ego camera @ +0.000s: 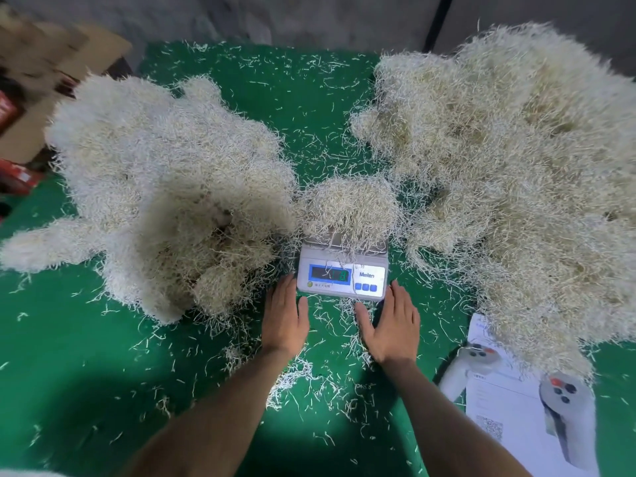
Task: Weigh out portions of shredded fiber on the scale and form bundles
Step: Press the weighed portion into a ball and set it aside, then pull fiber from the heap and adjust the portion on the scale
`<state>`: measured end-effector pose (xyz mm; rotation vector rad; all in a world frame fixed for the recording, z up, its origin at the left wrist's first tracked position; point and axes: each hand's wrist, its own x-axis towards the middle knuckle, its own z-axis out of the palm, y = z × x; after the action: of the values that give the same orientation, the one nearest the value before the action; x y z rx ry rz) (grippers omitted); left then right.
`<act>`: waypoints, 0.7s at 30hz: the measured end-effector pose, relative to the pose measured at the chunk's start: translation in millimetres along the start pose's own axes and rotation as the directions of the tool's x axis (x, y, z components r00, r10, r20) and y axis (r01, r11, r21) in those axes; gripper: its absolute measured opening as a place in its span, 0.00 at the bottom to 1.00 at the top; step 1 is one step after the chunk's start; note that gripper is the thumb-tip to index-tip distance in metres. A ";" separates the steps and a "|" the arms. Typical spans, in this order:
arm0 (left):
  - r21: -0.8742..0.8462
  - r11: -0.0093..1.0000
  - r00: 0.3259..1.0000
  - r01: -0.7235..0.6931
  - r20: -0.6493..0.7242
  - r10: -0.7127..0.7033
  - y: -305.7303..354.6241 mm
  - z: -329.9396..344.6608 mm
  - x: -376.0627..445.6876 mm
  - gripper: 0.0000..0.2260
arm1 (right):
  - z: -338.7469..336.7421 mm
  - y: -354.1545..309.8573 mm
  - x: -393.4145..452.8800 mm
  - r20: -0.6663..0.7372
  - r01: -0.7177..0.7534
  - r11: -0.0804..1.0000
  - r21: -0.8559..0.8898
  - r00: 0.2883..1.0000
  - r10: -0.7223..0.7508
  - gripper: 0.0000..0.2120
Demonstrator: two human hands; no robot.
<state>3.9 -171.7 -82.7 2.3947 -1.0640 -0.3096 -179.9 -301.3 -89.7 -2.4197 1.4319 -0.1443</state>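
Observation:
A small white digital scale (371, 270) stands in the middle of the green table, its display lit. A portion of pale shredded fiber (349, 204) sits heaped on its pan. My left hand (284, 318) lies flat on the table just left of the scale's front, fingers straight. My right hand (392, 325) lies flat at the scale's front right corner, fingers straight too. Neither hand holds anything. A big mound of fiber (165, 197) fills the left side, and a larger one (516, 180) the right.
The green table cover (69, 373) is strewn with loose fiber strands. At the lower right lie two white handheld controllers (564, 407) on a printed sheet (499, 407). Cardboard boxes (51, 74) and red items stand off the table at the left.

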 end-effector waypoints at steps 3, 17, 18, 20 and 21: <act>-0.178 0.984 0.998 -0.027 -0.065 0.015 17.5 -13.3 15.0 0.17 | -27.9 -5.9 26.1 0.025 -0.028 0.999 0.018 0.999 0.027 0.45; -0.469 0.753 0.877 0.461 0.369 -0.307 147.0 -75.1 154.2 0.46 | -116.7 -95.9 142.1 0.235 -0.206 0.459 0.864 0.972 -0.007 0.11; -0.490 0.711 0.857 0.504 0.386 -0.341 153.0 -78.7 160.6 0.48 | -121.5 -103.2 146.1 0.198 -0.155 0.470 0.869 0.979 -0.042 0.10; -0.611 0.672 0.903 0.419 0.358 -0.238 156.4 -84.3 172.4 0.38 | -138.2 -112.7 157.5 0.115 -0.053 0.466 0.883 0.988 -0.105 0.09; -0.718 0.593 0.922 0.365 0.368 -0.121 159.8 -89.1 181.6 0.28 | -149.9 -115.8 166.6 0.073 -0.004 0.460 0.888 0.989 -0.131 0.08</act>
<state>59.9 -366.9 76.2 1.6869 -0.5005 -1.0204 -38.7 -428.2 76.4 -1.5248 0.8299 -0.5868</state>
